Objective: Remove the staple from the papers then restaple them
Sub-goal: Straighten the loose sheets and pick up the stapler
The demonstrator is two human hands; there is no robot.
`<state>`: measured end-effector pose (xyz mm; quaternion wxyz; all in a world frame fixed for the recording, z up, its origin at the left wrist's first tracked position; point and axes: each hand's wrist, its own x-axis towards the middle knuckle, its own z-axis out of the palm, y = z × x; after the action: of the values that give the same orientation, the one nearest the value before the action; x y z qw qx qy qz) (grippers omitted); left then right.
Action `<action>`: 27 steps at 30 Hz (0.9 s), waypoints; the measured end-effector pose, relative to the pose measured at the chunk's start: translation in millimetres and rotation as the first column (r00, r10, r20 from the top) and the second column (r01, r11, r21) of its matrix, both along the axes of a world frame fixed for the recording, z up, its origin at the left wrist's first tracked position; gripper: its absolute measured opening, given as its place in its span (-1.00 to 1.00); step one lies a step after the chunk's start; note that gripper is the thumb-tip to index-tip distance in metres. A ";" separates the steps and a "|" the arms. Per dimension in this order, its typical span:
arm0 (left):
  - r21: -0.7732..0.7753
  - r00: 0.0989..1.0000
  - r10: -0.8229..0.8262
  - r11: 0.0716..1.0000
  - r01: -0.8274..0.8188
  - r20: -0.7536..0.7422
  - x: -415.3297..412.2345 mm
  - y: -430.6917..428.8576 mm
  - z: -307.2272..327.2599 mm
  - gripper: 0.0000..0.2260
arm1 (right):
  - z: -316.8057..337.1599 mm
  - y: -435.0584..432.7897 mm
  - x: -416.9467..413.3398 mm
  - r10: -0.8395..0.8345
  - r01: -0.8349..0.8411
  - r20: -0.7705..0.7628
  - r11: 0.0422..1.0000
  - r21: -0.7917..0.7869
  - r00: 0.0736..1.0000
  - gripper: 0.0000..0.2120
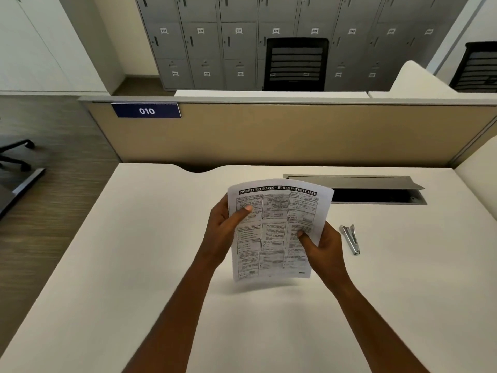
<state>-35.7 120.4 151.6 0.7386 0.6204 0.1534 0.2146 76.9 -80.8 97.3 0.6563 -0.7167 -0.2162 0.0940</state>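
Observation:
The printed papers (275, 232) are held up above the white desk (134, 251), tilted toward me, with a bold black headline across the top. My left hand (223, 232) grips their left edge, thumb pressed on the front page. My right hand (322, 249) pinches the right edge lower down, thumb on the front. A small metal stapler (350, 238) lies on the desk just right of my right hand, apart from it. No staple can be made out on the papers.
An open cable tray (376, 193) with a raised grey lid is set into the desk behind the papers. A beige partition (269, 133) labelled 010 closes off the far edge. Grey lockers and black chairs stand beyond it.

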 end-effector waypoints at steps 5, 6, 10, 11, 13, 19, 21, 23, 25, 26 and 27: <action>0.007 0.994 -0.062 0.998 0.061 0.096 4.9 4.8 16.4 -0.62 | -1.9 3.2 -2.0 -0.011 0.011 -0.022 1.000 0.004 1.000 -0.70; 0.001 0.991 -0.076 0.997 0.076 0.108 5.5 4.6 17.6 -0.63 | -1.9 3.6 -1.7 -0.015 0.015 -0.024 1.000 0.006 1.000 -0.70; 0.002 0.990 -0.066 0.998 0.066 0.126 8.7 0.6 15.8 -0.73 | -4.2 4.6 -1.1 -0.039 0.039 -0.038 0.999 0.017 0.999 -0.69; -0.012 0.990 -0.054 0.998 0.056 0.127 9.3 -1.5 13.7 -0.75 | -5.1 5.1 -1.7 -0.043 0.044 -0.043 0.999 0.021 0.998 -0.69; -0.030 0.991 -0.029 0.999 0.033 0.130 10.1 -5.4 8.8 -0.76 | -6.8 6.1 -3.2 -0.052 0.054 -0.057 0.998 0.027 0.997 -0.68; 0.010 0.989 0.015 1.000 -0.017 0.147 11.3 -10.8 4.1 -0.75 | -13.8 8.4 -3.7 -0.073 0.079 -0.115 0.995 0.053 0.991 -0.66; 0.012 0.990 0.024 1.000 -0.026 0.143 10.8 -13.5 2.8 -0.75 | -17.6 8.5 -3.4 -0.073 0.081 -0.144 0.996 0.046 0.987 -0.67; -0.015 0.987 0.033 0.999 -0.031 0.157 9.8 -15.0 0.4 -0.76 | -19.0 8.9 -3.3 -0.080 0.089 -0.163 0.995 0.050 0.983 -0.67; -0.033 0.983 0.045 0.999 -0.040 0.176 9.4 -14.6 -1.1 -0.77 | -18.8 9.8 -3.2 -0.082 0.093 -0.160 0.994 0.063 0.984 -0.69; -0.046 0.982 0.050 0.998 -0.042 0.183 9.0 -14.5 -2.0 -0.75 | -19.0 10.4 -3.4 -0.079 0.091 -0.158 0.994 0.068 0.984 -0.69; -0.062 0.981 0.052 0.997 -0.041 0.189 8.5 -14.6 -3.5 -0.70 | -19.2 10.8 -3.8 -0.076 0.088 -0.158 0.994 0.070 0.984 -0.69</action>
<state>-27.2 105.8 148.1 0.7623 0.5715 0.1028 0.2858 73.1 -69.9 78.2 0.7015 -0.6898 -0.1381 0.1140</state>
